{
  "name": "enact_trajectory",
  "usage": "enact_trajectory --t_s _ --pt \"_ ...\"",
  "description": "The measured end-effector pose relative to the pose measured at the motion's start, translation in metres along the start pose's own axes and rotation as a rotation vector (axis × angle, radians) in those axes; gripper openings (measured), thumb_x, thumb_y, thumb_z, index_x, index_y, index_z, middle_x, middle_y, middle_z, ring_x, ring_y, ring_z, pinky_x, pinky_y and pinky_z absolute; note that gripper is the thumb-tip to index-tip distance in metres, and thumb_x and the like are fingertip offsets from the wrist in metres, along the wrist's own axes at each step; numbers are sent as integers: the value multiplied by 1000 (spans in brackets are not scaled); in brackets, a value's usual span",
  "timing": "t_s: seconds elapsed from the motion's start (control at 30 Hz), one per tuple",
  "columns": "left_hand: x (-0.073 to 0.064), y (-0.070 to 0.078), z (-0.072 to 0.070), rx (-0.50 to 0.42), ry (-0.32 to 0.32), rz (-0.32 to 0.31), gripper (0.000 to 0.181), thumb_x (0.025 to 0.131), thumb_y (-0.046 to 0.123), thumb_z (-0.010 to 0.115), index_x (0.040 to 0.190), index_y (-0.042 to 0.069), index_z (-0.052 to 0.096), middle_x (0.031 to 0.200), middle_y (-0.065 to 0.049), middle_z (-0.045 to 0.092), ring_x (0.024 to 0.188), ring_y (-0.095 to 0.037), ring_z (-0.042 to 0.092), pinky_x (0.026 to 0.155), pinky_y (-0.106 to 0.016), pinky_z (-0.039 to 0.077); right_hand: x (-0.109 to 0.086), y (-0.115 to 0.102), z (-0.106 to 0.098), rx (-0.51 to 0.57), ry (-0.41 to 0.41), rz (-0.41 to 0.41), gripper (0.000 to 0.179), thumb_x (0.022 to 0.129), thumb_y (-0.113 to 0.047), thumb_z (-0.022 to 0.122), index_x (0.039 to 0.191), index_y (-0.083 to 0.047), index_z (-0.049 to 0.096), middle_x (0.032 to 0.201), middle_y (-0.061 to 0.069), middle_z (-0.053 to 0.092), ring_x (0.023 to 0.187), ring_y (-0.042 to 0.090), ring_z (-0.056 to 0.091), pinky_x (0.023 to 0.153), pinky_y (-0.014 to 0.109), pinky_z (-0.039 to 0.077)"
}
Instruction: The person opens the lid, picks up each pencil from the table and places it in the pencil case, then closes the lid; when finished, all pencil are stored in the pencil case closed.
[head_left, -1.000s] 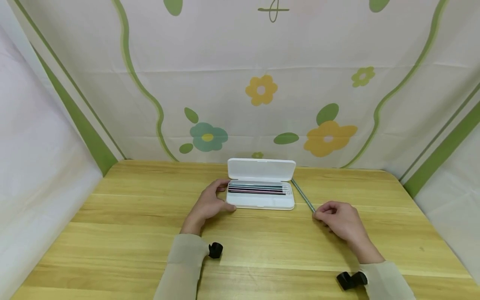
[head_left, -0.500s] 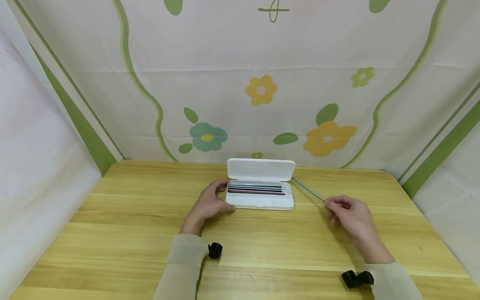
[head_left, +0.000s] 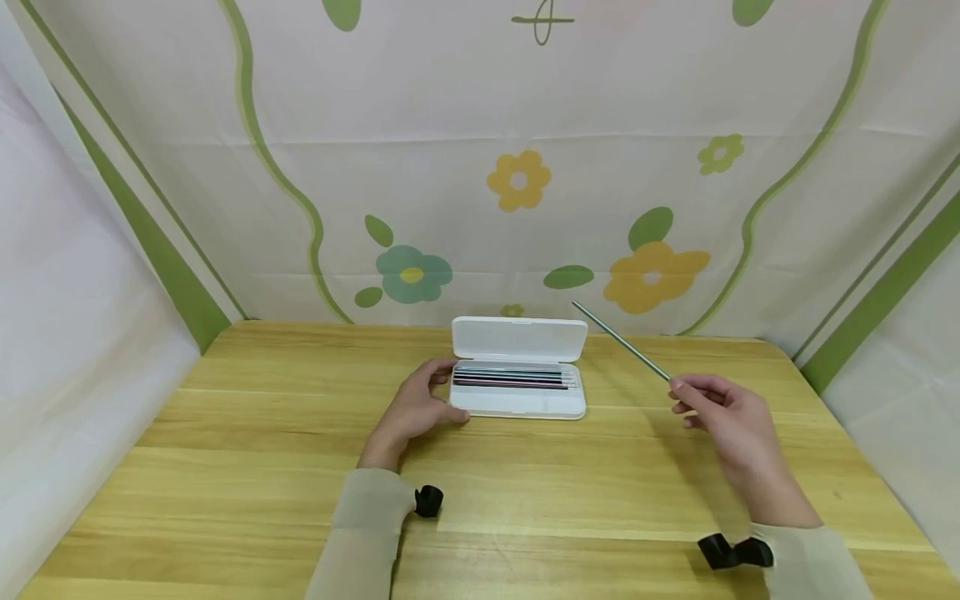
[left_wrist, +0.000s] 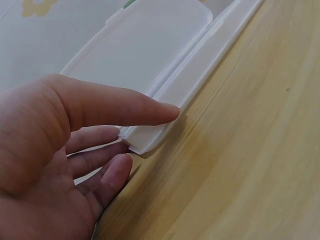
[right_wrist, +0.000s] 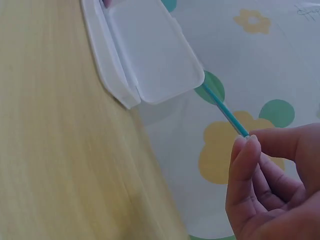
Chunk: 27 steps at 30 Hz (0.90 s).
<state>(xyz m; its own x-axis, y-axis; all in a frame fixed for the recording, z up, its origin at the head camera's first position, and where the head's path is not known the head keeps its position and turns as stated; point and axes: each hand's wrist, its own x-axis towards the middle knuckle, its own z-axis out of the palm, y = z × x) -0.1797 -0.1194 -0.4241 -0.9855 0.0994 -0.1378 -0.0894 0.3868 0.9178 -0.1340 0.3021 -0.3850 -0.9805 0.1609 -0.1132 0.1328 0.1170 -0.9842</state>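
A white pencil case (head_left: pixel 491 403) lies on the table with its lid (head_left: pixel 520 340) raised. Several dark and teal pencils (head_left: pixel 512 378) lie side by side in its back half. My left hand (head_left: pixel 411 407) holds the case's left end, thumb along the front wall and fingers around the side; the left wrist view shows the thumb (left_wrist: pixel 125 107) against that wall. To the right of the case, my right hand (head_left: pixel 727 421) pinches a teal-green pencil (head_left: pixel 622 341) by its near end, between thumb and fingertips. That pencil slants up and away to the left, off the table.
The wooden table (head_left: pixel 247 467) reaches back to a hanging cloth (head_left: pixel 435 192) with printed flowers. More white cloth (head_left: pixel 75 333) closes in the left and right sides. A black wrist mount (head_left: pixel 735 552) sits by each sleeve.
My right hand has moved right and up with the pencil, whose far end has risen from beside the case to above the lid's height. The left hand and case stay put.
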Motion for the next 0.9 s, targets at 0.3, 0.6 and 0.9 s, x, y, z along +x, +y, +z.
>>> enact_trajectory --t_s 0.3,0.6,0.9 --pt "-1 1 2 1 -13 -4 87 74 4 93 153 15 57 149 -12 60 141 -34 52 119 -57 43 -5 -6 1 29 -54 -30 22 101 -26 78 118 -13 77 98 -10 79 86 9 73 71 25 61" --pt "2 1 3 -10 -23 -2 85 75 3 92 153 16 58 150 -11 59 142 -34 51 121 -56 42 -5 -10 9 -3 -110 -100 22 102 -21 76 119 -9 77 99 -9 80 85 8 72 70 25 61" --pt "2 1 3 -13 -21 -4 86 76 3 91 153 14 57 151 -12 59 142 -34 51 121 -56 42 9 -16 26 -203 -158 -124 41 105 -28 72 129 4 69 99 -12 78 88 7 72 77 29 63"
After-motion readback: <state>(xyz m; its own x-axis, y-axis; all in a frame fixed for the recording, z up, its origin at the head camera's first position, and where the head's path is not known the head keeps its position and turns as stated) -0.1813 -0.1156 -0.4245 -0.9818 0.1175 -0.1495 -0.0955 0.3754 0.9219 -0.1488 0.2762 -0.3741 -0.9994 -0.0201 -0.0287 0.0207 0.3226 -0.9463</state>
